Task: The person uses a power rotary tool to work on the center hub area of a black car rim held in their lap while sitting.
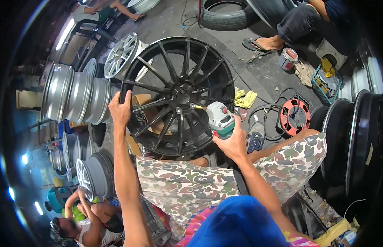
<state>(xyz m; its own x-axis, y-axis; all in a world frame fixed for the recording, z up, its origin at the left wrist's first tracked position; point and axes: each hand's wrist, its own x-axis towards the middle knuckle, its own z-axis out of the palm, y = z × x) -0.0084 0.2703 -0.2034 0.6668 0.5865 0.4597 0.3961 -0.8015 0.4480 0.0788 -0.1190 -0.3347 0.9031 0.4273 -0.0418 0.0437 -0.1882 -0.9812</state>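
A black multi-spoke wheel rim (168, 61) stands tilted in front of me, its face toward me. My left hand (120, 110) grips its outer edge on the left. In my right hand (233, 142) is a grey-and-green handheld power tool (220, 116), held at the rim's lower right. Its thin, brass-coloured tip points left and reaches close to the hub (182, 96); whether it touches the metal I cannot tell. Behind the spokes, a cardboard box (152, 119) shows in part. My legs, in camouflage trousers (191, 175), are bent below the rim.
Silver rims (76, 94) are stacked at left, near a white spoked rim (119, 57). A tyre (226, 14) lies at the back. To the right are a red cable reel (288, 117), paint can (288, 59), basket (326, 88) and black rims (337, 136). Other people sit nearby.
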